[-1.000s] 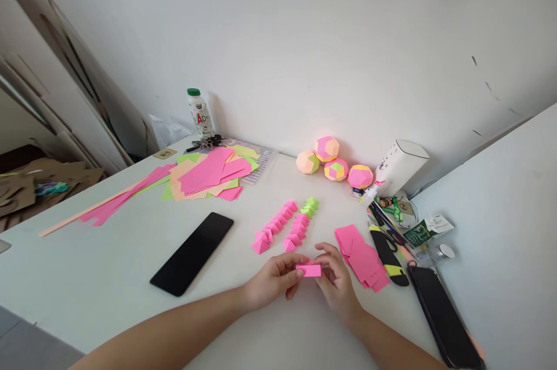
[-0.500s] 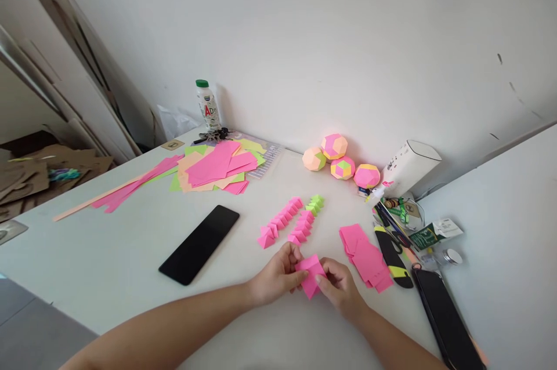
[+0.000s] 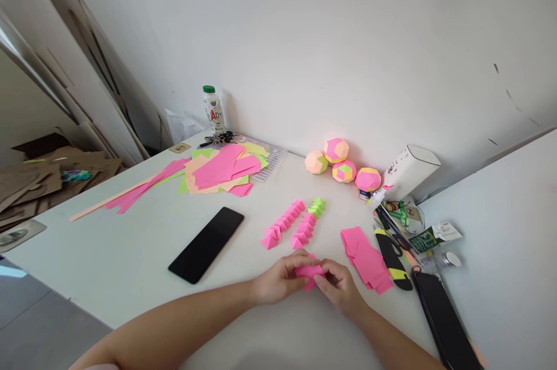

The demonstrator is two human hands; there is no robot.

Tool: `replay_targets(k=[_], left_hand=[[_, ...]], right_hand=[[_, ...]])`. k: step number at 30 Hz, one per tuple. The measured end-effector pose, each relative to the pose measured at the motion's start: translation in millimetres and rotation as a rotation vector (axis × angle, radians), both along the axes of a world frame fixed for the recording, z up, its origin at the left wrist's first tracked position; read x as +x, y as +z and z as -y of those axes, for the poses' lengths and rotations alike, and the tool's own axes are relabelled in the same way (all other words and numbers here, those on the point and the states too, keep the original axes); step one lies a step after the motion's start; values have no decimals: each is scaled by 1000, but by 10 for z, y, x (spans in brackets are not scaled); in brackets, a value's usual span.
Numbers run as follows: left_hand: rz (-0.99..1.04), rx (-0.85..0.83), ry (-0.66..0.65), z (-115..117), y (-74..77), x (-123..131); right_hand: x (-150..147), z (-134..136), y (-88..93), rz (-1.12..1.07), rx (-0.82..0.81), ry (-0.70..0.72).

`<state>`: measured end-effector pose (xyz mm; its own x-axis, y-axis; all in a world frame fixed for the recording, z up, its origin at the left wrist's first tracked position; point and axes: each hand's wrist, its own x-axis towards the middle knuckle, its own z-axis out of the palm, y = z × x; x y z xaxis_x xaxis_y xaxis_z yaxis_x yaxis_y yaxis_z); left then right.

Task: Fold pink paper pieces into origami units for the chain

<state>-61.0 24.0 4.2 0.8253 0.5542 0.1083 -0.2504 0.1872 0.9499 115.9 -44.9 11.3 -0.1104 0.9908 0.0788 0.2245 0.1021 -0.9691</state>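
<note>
Between both hands is a small pink paper square, partly folded over and half covered by fingers. My left hand grips its left side, fingers curled along the top edge. On the right side, my right hand pinches it with thumb and forefinger. Just beyond the hands lie two rows of folded paper units: a pink row and a row of pink units ending in green ones. A stack of flat pink paper pieces rests right of my right hand.
A black phone lies left of the hands. Behind are mixed paper sheets, a bottle and several paper balls. Along the right side are a black-and-yellow tool, a jar and a long black case.
The pink paper square lay more open before; now its upper part is folded over and the left fingers reach across its top. The view has shifted slightly.
</note>
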Motion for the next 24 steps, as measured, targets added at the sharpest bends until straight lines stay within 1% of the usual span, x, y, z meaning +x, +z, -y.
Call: replay_targets(k=[4, 9, 13, 16, 19, 24], left_hand=[[-8, -108, 10, -5, -5, 2], [-53, -169, 47, -3, -7, 13], [-169, -104, 137, 28, -17, 36], [-222, -52, 179, 50, -33, 54], [-236, -24, 181, 62, -32, 64], [-260, 58, 125, 80, 15, 56]], right_hand=[[-12, 10, 44, -7, -14, 3], [-25, 9, 59, 18, 25, -25], [-30, 12, 38, 40, 61, -60], [-29, 17, 8, 32, 74, -77], [-21, 11, -24, 10, 69, -96], [-12, 12, -62, -33, 48, -112]])
